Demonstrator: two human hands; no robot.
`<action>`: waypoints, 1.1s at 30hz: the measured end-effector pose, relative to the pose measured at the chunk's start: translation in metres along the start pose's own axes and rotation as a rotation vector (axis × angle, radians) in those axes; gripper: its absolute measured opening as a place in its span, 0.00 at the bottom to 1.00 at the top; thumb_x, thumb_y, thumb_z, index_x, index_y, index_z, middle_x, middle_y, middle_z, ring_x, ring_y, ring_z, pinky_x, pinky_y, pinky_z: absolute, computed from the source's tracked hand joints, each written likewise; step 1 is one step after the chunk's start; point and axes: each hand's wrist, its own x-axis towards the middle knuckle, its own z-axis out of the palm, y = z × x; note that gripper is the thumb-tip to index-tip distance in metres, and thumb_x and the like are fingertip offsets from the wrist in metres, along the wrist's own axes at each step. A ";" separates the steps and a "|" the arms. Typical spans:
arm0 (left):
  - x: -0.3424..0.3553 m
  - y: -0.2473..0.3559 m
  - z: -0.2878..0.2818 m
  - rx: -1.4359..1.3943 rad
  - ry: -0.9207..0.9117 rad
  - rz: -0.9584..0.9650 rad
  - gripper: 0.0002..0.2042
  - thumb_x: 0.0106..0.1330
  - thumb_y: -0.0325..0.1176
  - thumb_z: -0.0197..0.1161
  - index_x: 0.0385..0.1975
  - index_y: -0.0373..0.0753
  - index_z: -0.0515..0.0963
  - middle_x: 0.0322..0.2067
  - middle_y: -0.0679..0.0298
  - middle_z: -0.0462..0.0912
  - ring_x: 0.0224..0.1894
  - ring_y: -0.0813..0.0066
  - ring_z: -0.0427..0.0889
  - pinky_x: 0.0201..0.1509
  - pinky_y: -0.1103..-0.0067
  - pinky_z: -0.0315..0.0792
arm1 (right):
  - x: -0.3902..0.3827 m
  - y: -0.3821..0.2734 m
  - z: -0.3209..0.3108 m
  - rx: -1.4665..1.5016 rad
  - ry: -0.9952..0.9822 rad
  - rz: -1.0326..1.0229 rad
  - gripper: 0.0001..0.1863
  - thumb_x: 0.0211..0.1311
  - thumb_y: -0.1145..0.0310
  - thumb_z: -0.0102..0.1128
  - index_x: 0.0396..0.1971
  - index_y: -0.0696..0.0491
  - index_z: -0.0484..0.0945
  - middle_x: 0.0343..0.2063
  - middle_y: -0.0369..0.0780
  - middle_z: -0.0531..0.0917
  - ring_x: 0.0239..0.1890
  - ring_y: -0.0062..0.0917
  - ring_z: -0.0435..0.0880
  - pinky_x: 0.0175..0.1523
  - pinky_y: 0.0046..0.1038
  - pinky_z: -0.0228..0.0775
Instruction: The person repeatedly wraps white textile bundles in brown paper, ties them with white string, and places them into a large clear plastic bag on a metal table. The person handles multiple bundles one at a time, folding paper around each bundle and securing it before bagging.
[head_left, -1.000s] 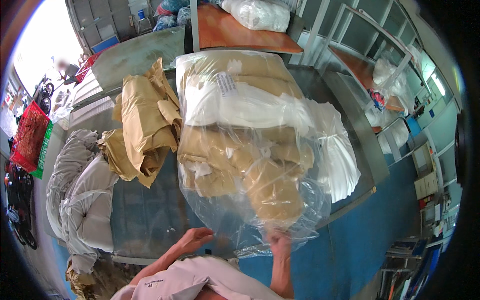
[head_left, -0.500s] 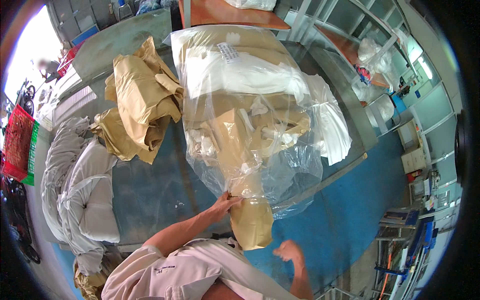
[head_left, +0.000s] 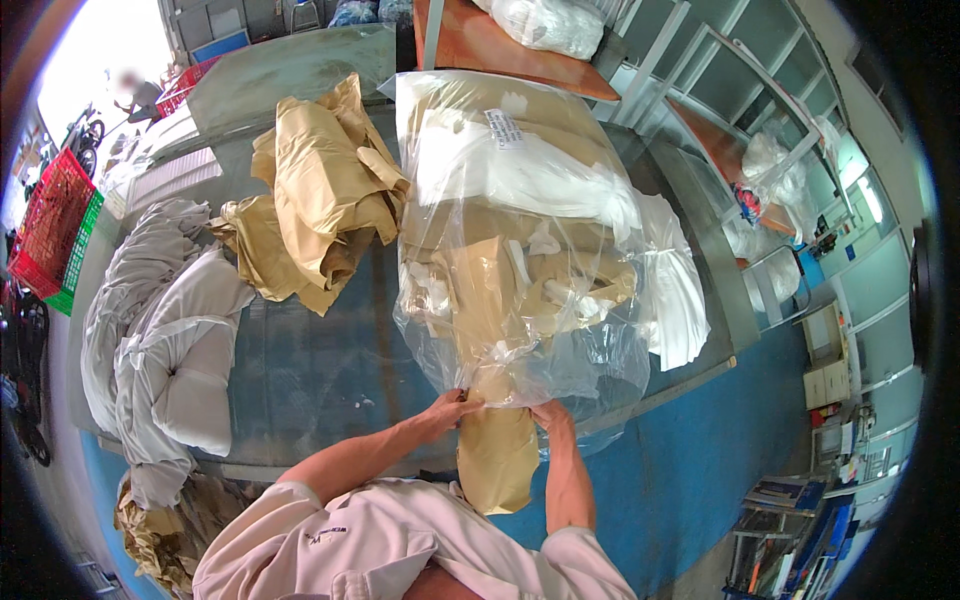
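A large clear plastic bag (head_left: 610, 345) lies on the table with its gathered mouth toward me. Inside it are brown paper and a bunched white cloth (head_left: 500, 160); a white label (head_left: 504, 130) shows near its far end. From the mouth a brown paper tongue (head_left: 497, 460) sticks out over the table's front edge. My left hand (head_left: 448, 412) is closed on the bag's edge at the left side of this paper. Opposite it, my right hand (head_left: 551, 414) pinches the plastic at the right side; its fingertips are partly hidden.
Crumpled brown paper (head_left: 325, 190) lies left of the bag on the table (head_left: 310, 380). Farther left are folded white cloths (head_left: 195, 350). White cloth (head_left: 672, 280) hangs out right of the bag. A red crate (head_left: 55, 225) stands far left; brown paper (head_left: 150, 525) lies below the table's left corner.
My right hand has come up from below right and taken hold of the plastic beside the paper. My left hand keeps its grip. The view has shifted slightly.
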 end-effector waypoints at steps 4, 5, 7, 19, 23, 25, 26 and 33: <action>-0.001 -0.004 0.006 -0.008 -0.212 -0.078 0.33 0.65 0.55 0.65 0.63 0.40 0.67 0.63 0.60 0.69 0.65 0.67 0.67 0.65 0.59 0.66 | -0.041 0.011 -0.002 -0.167 0.054 -0.023 0.41 0.54 0.59 0.75 0.65 0.57 0.67 0.57 0.39 0.77 0.56 0.24 0.77 0.55 0.29 0.74; -0.005 -0.005 0.010 -0.005 -0.335 -0.092 0.33 0.65 0.55 0.65 0.63 0.40 0.67 0.62 0.61 0.70 0.63 0.67 0.69 0.62 0.61 0.68 | -0.060 0.010 0.000 -0.113 0.039 -0.081 0.44 0.51 0.58 0.75 0.66 0.58 0.65 0.58 0.41 0.76 0.56 0.27 0.77 0.59 0.30 0.71; -0.019 -0.010 0.026 0.016 -0.529 -0.157 0.34 0.64 0.56 0.66 0.63 0.40 0.69 0.60 0.61 0.72 0.59 0.67 0.73 0.55 0.64 0.71 | -0.107 0.005 0.000 0.031 0.036 -0.034 0.47 0.48 0.57 0.75 0.66 0.61 0.63 0.60 0.45 0.74 0.57 0.30 0.77 0.61 0.32 0.70; -0.097 0.015 0.164 0.466 -1.322 -0.124 0.37 0.63 0.65 0.61 0.65 0.46 0.66 0.57 0.64 0.75 0.54 0.70 0.75 0.52 0.68 0.71 | -0.307 -0.036 0.089 0.318 0.590 -0.055 0.49 0.40 0.57 0.79 0.62 0.64 0.66 0.56 0.47 0.77 0.54 0.33 0.80 0.58 0.34 0.74; -0.138 0.043 0.169 0.405 -1.194 0.267 0.44 0.63 0.60 0.64 0.70 0.37 0.54 0.57 0.54 0.75 0.59 0.57 0.74 0.60 0.63 0.70 | -0.325 -0.088 0.124 0.194 0.613 -0.341 0.50 0.38 0.57 0.81 0.61 0.65 0.67 0.54 0.47 0.78 0.53 0.34 0.81 0.56 0.35 0.75; -0.159 0.070 0.145 0.546 -0.911 0.464 0.48 0.63 0.58 0.65 0.71 0.33 0.47 0.58 0.48 0.72 0.64 0.51 0.70 0.64 0.62 0.67 | -0.322 -0.118 0.142 0.106 0.578 -0.476 0.50 0.36 0.57 0.82 0.60 0.65 0.67 0.54 0.48 0.78 0.52 0.34 0.81 0.56 0.35 0.76; -0.170 0.083 0.134 0.439 -0.834 0.690 0.50 0.63 0.57 0.65 0.71 0.31 0.44 0.59 0.44 0.69 0.65 0.49 0.67 0.66 0.62 0.65 | -0.317 -0.134 0.152 0.051 0.555 -0.537 0.50 0.36 0.57 0.82 0.60 0.65 0.68 0.53 0.48 0.78 0.52 0.34 0.81 0.56 0.35 0.76; -0.200 0.106 0.015 -0.014 -0.181 0.716 0.41 0.71 0.62 0.52 0.71 0.34 0.52 0.64 0.53 0.66 0.66 0.66 0.64 0.70 0.67 0.62 | -0.181 -0.216 0.245 -1.011 0.400 -0.614 0.43 0.34 0.51 0.86 0.48 0.60 0.77 0.44 0.46 0.84 0.46 0.30 0.84 0.49 0.31 0.77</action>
